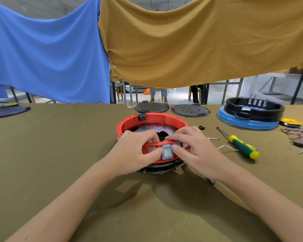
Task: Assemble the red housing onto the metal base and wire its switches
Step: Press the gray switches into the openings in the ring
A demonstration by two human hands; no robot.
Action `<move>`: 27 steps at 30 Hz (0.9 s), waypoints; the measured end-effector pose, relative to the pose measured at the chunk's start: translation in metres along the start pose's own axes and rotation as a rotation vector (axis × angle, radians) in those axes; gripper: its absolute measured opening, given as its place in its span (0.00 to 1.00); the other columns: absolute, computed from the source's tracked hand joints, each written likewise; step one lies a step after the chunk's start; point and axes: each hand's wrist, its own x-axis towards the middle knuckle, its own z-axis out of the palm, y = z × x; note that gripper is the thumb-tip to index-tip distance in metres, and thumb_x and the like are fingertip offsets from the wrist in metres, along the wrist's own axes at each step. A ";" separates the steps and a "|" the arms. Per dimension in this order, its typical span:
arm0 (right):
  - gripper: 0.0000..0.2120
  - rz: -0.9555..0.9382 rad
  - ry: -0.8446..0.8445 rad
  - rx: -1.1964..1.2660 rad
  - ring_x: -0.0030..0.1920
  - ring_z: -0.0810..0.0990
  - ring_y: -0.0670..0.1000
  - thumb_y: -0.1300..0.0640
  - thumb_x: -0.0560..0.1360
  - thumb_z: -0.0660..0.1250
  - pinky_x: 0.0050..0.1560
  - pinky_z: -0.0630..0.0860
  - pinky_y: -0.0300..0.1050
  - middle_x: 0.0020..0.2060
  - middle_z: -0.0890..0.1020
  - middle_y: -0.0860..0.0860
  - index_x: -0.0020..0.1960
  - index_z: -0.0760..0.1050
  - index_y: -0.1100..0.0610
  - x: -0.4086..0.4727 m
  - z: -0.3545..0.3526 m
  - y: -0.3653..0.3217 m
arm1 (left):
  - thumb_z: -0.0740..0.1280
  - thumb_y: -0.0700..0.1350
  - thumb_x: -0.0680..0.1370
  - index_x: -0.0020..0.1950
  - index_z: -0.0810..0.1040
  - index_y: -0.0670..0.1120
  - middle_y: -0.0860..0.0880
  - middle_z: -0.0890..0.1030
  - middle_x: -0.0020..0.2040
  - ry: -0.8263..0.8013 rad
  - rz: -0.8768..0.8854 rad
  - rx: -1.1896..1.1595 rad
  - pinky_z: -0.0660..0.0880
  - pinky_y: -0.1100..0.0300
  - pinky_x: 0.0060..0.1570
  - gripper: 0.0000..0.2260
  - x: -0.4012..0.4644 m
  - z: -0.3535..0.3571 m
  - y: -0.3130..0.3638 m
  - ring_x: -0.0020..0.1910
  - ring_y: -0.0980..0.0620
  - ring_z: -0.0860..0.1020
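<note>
Both hands, left hand (129,151) and right hand (192,147), pinch the grey switch (167,152) from either side, thumbs pressing it into the near wall of the red housing (152,119) mid-desk (60,154), screwdriver (239,143) lying rightward.

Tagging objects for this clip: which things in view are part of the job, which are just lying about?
In the job: red housing, grey switch, metal base, left hand, right hand.

Lying about: screwdriver, loose wires, two dark discs, black ring on blue base.
</note>
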 end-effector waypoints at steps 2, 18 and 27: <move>0.15 -0.031 0.006 -0.030 0.63 0.62 0.38 0.48 0.81 0.60 0.58 0.62 0.26 0.57 0.73 0.40 0.65 0.76 0.48 -0.001 0.001 -0.001 | 0.64 0.55 0.76 0.43 0.76 0.51 0.55 0.79 0.35 -0.005 0.027 -0.028 0.70 0.61 0.38 0.08 0.000 -0.003 -0.002 0.36 0.53 0.78; 0.13 -0.036 -0.023 -0.026 0.61 0.67 0.41 0.48 0.81 0.60 0.59 0.66 0.35 0.55 0.76 0.39 0.63 0.76 0.48 -0.001 0.003 -0.003 | 0.59 0.58 0.75 0.43 0.74 0.50 0.54 0.78 0.36 -0.027 0.085 -0.035 0.73 0.55 0.36 0.12 0.001 -0.007 -0.005 0.36 0.53 0.76; 0.15 -0.021 -0.032 -0.001 0.62 0.66 0.39 0.48 0.82 0.59 0.59 0.64 0.32 0.56 0.75 0.38 0.66 0.75 0.45 -0.002 0.004 -0.003 | 0.59 0.58 0.74 0.42 0.73 0.50 0.54 0.77 0.35 -0.031 0.096 -0.020 0.70 0.57 0.37 0.12 0.001 -0.007 -0.006 0.35 0.52 0.74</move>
